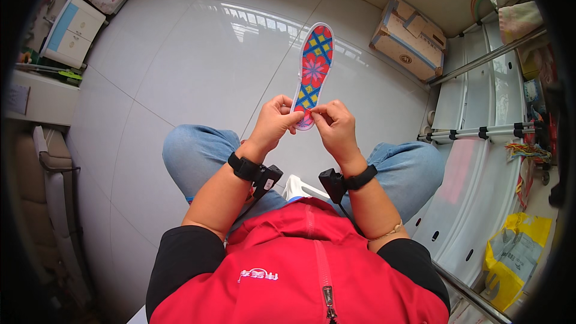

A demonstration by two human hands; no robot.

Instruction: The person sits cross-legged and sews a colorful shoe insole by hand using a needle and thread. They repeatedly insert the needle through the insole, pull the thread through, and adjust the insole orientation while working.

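Observation:
An embroidered shoe insole [313, 69] with a white edge and red, blue, yellow and pink patterns points away from me, held above the floor between my knees. My left hand [278, 119] grips its near end at the left edge, thumb on top. At the right edge of that same end is my right hand [333, 121], its thumb and forefinger pinched together at the patterned face. Whether a needle or thread is between those fingertips is too small to tell.
A cardboard box [408, 38] stands by the wall at the far right. Along the right side runs a white rack [472, 94] with metal rails, and a yellow plastic bag [517, 256] lies on it. A small white and blue drawer unit [74, 31] is at the upper left.

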